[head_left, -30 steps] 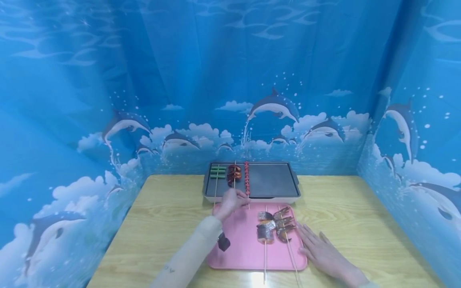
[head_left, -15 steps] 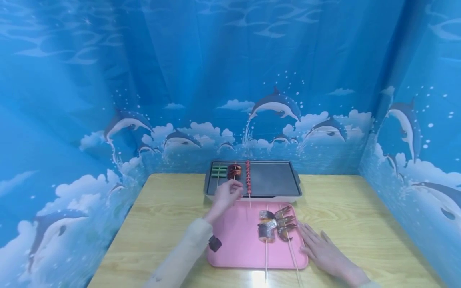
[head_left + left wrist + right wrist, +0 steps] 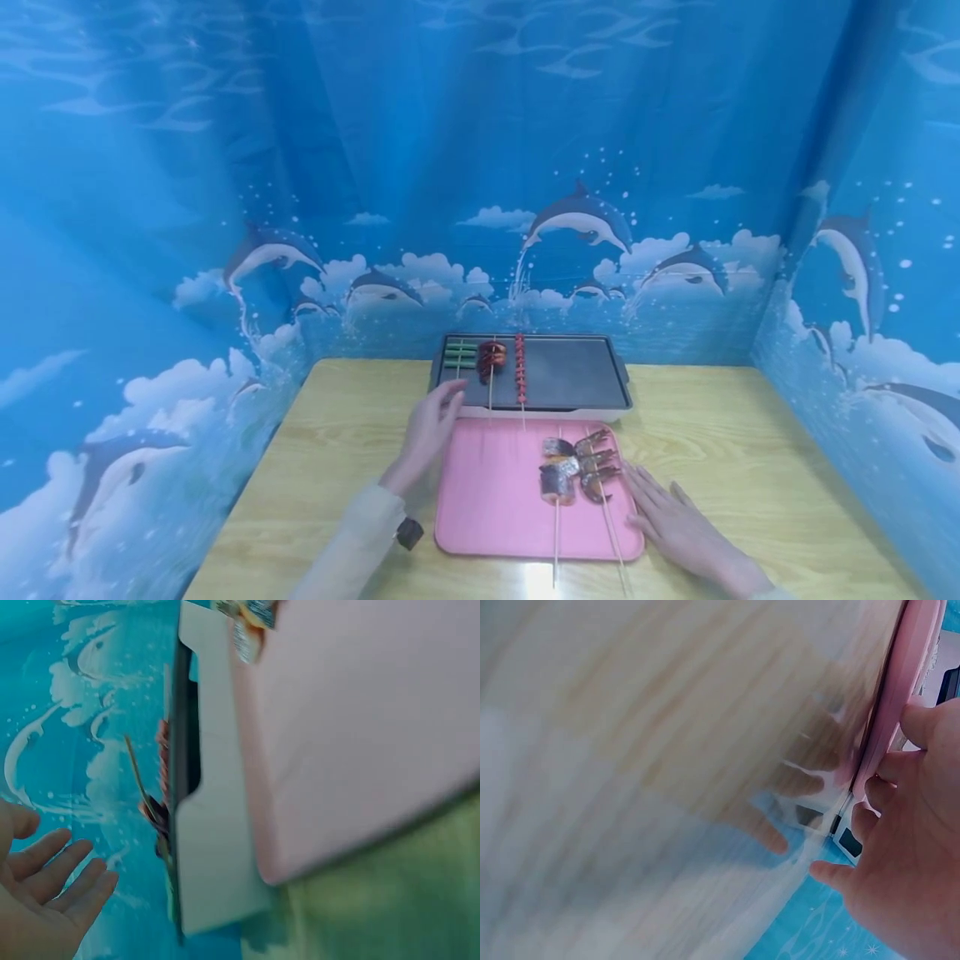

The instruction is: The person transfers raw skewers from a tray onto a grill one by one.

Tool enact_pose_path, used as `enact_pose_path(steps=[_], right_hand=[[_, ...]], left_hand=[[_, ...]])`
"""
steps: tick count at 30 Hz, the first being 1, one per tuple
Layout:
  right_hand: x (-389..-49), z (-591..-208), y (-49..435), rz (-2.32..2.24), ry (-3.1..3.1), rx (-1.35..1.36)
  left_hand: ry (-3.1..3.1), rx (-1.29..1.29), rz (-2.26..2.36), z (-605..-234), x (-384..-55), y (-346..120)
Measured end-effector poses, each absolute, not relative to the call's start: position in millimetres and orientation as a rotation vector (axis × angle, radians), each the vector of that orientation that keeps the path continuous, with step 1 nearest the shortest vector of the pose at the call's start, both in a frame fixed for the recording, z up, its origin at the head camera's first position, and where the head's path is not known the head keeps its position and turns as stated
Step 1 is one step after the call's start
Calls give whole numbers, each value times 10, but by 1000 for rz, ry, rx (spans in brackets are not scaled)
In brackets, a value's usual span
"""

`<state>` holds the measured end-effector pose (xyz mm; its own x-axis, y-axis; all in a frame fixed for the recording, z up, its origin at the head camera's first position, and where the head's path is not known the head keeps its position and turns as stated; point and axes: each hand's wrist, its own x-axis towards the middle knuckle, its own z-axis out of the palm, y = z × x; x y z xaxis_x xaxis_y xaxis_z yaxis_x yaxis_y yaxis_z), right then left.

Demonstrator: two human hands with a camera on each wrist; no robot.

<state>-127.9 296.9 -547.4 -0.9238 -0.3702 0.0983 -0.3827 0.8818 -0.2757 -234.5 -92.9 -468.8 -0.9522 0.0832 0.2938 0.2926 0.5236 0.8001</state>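
Note:
My left hand (image 3: pixel 431 425) is at the grill pan's front left corner, fingers loosely bent with nothing in them; the left wrist view shows the same hand (image 3: pixel 52 892) with its fingers spread. On the dark grill pan (image 3: pixel 573 371) lie a green vegetable skewer (image 3: pixel 460 357), a reddish-brown skewer (image 3: pixel 491 360) and a thin red skewer (image 3: pixel 521 371). A pink tray (image 3: pixel 487 500) in front bears a fish-chunk skewer (image 3: pixel 557 475) and a shrimp skewer (image 3: pixel 594 467). My right hand (image 3: pixel 678 521) lies flat, its fingertips at the tray's right edge.
Everything stands on a wood-grain table (image 3: pixel 705 417). A blue dolphin-print curtain (image 3: pixel 450 167) rises behind the table and along both sides. The tray sits right against the pan's front, and the two skewer sticks on it reach past its near edge.
My left hand has let go by the red skewer's stick and moved left, off the tray to the pan's left corner. The right hand has stayed in place.

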Motion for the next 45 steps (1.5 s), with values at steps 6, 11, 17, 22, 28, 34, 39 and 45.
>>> enact_pose_path(steps=[6, 11, 17, 22, 28, 34, 39, 45], right_hand=[[-1262, -5465, 2976, 457, -2995, 600], [-1270, -5479, 2987, 443, -2979, 616], [-1281, -5487, 2990, 413, -2923, 648], [-1292, -5463, 2995, 452, -2953, 641], [-1333, -5403, 3015, 524, -3003, 622], [-1372, -5253, 2941, 602, -2948, 615], [-1392, -5100, 2755, 789, -2857, 472], [-1376, -4998, 2463, 1394, -2808, 204]], left_hand=[[-2589, -287, -1310, -4873, -2236, -1153], [-2656, -306, -1201, -5079, -2160, -1285], [-2805, -538, -879, -5286, -2049, -1364], [-2913, -684, -663, -5361, -1952, -1365], [-3044, -681, -634, -5422, -1889, -1354], [-3082, -669, -634, -5428, -1854, -1356], [-3080, -672, -655, -5439, -1834, -1361], [-3096, -644, -656, -5444, -1832, -1354]])
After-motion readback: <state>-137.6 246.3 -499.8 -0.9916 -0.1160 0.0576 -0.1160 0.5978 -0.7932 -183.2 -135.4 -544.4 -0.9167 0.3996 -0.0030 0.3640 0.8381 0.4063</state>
